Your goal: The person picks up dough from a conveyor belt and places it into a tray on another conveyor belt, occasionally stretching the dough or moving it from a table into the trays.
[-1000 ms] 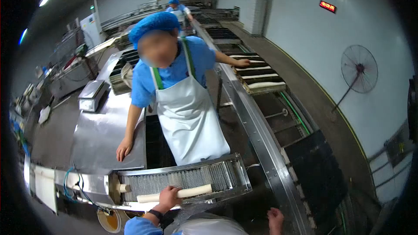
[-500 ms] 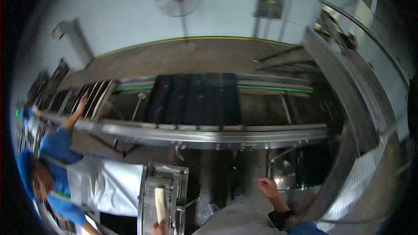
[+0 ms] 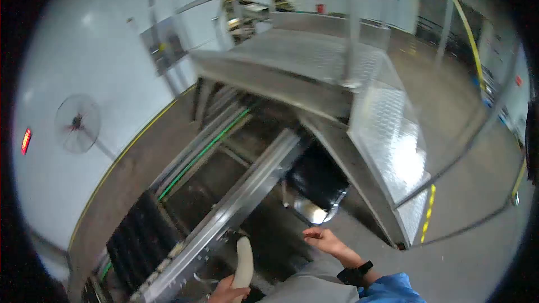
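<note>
At the bottom of the view, my left hand (image 3: 227,290) is closed around the lower part of a long, pale, slightly curved object (image 3: 243,261) with a rounded end. The object stands nearly upright in my grip; its exact kind I cannot make out. My right hand (image 3: 324,239) hovers in front of my body to the right, fingers loosely bent and a little apart, with nothing visible in them. A dark band (image 3: 355,272) is around that wrist. Near the right hand is a stool (image 3: 318,182) with a black seat.
A metal conveyor rail (image 3: 247,182) runs diagonally on the left, with dark slats (image 3: 143,241) on the conveyor. Metal steps (image 3: 393,134) with a platform (image 3: 297,45) rise ahead and right. A fan (image 3: 77,122) stands by the left wall.
My view has swung right, bringing the steps to the middle and taking the co-worker and mesh-topped stand out of sight. The pale object stays in my left hand; the right hand's fingers look looser.
</note>
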A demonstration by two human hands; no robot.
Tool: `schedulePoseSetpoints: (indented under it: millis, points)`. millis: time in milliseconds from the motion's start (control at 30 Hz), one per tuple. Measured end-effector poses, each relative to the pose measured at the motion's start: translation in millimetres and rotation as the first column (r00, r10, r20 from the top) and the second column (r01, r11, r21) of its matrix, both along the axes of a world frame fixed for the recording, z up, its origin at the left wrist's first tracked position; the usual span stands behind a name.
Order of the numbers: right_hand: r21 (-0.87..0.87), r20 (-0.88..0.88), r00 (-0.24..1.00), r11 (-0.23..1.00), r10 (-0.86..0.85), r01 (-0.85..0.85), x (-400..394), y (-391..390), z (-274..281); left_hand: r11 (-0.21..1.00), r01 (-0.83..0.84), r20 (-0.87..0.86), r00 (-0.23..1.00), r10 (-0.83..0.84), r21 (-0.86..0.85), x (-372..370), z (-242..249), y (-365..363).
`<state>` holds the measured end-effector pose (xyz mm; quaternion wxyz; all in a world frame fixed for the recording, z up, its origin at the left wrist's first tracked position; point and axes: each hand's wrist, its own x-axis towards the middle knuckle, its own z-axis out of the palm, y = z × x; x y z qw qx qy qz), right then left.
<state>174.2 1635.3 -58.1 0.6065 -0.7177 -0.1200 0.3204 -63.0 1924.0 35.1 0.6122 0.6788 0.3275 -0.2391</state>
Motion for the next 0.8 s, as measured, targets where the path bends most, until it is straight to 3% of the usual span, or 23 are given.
schedulePoseSetpoints:
  millis: [67,133,167,200,233,267,300,367,400,467,500,533,567,633,700,800]
  points:
    - [-0.015,-0.051,0.996,0.997,-0.073,0.072,-1,-20,21,0.972,0.235,0.094,0.968,-0.234,0.000,66,9,-19]
    - [0.073,-0.207,0.978,0.997,-0.009,0.025,3,-37,36,0.922,0.386,0.163,0.909,-0.385,0.023,128,21,-47]
    - [0.073,-0.201,0.978,0.995,-0.048,0.064,4,-43,38,0.842,0.529,0.218,0.814,-0.538,0.103,155,25,-63]
    - [0.294,-0.380,0.915,0.920,-0.138,0.260,2,-48,39,0.741,0.644,0.263,0.694,-0.670,0.190,178,31,-79]
    - [0.471,-0.549,0.821,0.755,-0.154,0.457,-1,-57,48,0.689,0.700,0.359,0.604,-0.711,0.189,191,50,-100]
    - [0.541,-0.587,0.794,0.653,-0.157,0.529,1,-70,47,0.634,0.753,0.365,0.548,-0.753,0.178,205,53,-116]
    - [0.532,-0.610,0.754,0.580,-0.243,0.617,-1,-80,58,0.578,0.799,0.370,0.493,-0.787,0.164,217,53,-131]
    - [0.552,-0.730,0.648,0.371,-0.218,0.747,-2,-94,73,0.529,0.838,0.386,0.446,-0.808,0.138,240,55,-154]
    - [0.552,-0.730,0.646,0.365,-0.222,0.749,-4,-99,74,0.496,0.861,0.400,0.418,-0.816,0.111,246,54,-162]
    - [0.519,-0.801,0.563,0.232,-0.206,0.823,-5,-107,71,0.470,0.876,0.401,0.394,-0.827,0.110,254,39,-171]
    - [0.523,-0.798,0.568,0.239,-0.200,0.818,-4,-107,70,0.454,0.885,0.406,0.378,-0.832,0.106,257,37,-175]
    - [0.460,-0.821,0.507,0.223,-0.263,0.859,-4,-105,68,0.414,0.897,0.465,0.303,-0.832,0.157,259,39,-175]
    - [0.396,-0.835,0.445,0.208,-0.323,0.894,-5,-103,64,0.434,0.887,0.469,0.319,-0.824,0.159,261,37,-174]
    - [0.301,-0.871,0.363,0.223,-0.333,0.927,2,-96,48,0.261,0.930,0.372,0.154,-0.915,0.258,263,30,-166]
    - [0.281,-0.873,0.349,0.233,-0.342,0.931,8,-83,59,0.323,0.914,0.398,0.209,-0.893,0.245,258,27,-152]
    - [0.285,-0.900,0.359,0.288,-0.249,0.914,28,-59,59,0.475,0.860,0.319,0.404,-0.857,0.187,242,22,-121]
